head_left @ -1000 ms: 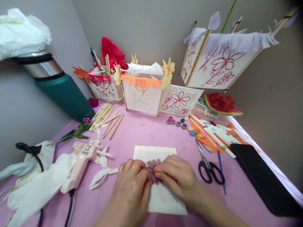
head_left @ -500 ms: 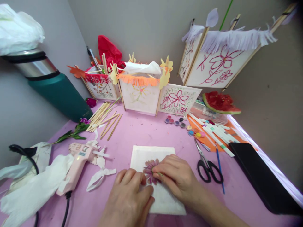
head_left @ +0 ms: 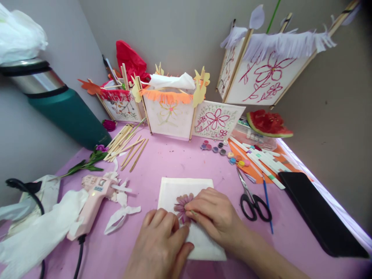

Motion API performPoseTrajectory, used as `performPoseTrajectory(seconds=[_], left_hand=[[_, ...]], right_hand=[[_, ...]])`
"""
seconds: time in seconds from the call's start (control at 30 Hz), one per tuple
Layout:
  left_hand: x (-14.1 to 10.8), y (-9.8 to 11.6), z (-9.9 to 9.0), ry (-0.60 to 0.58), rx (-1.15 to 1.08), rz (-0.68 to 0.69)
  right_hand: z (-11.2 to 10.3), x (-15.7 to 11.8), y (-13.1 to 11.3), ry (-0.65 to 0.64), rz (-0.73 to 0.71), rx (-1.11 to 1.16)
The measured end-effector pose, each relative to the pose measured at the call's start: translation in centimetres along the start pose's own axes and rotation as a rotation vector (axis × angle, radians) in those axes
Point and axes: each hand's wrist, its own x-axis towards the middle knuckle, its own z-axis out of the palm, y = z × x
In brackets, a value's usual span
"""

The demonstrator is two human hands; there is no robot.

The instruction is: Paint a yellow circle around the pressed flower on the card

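A white square sheet (head_left: 174, 185), paper or cloth, lies on the pink tabletop in front of me. Over its middle is a pinkish-purple flower (head_left: 182, 203) with its petals spread. My right hand (head_left: 216, 213) pinches the flower at its centre, where a bit of green stem shows between thumb and fingers. Fingers curled, my left hand (head_left: 162, 240) sits at the flower's lower left, its thumb and forefinger against the lower petals. The fingertips partly hide those petals. Black-handled scissors (head_left: 255, 207) lie to the right of the sheet.
A pink glue gun (head_left: 94, 205) lies at left beside crumpled white tissue (head_left: 43, 232). Behind are a teal bottle (head_left: 72, 116), wooden sticks (head_left: 123, 143) and decorated lanterns (head_left: 170, 116). Paint pots (head_left: 223, 152), a blue brush (head_left: 267, 205) and a black phone-like slab (head_left: 319, 213) are at right.
My left thumb and forefinger have closed in on the lower petals, which now look more bunched. The right hand keeps its pinch. The whole view has shifted slightly.
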Motion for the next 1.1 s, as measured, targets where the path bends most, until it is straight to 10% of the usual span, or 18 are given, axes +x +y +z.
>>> performPoseTrajectory(seconds=[1.1], left_hand=[[1.3, 0.2, -0.8, 0.236, -0.121, -0.078]], right_hand=[[0.2, 0.0, 0.1, -0.034, 0.019, -0.049]])
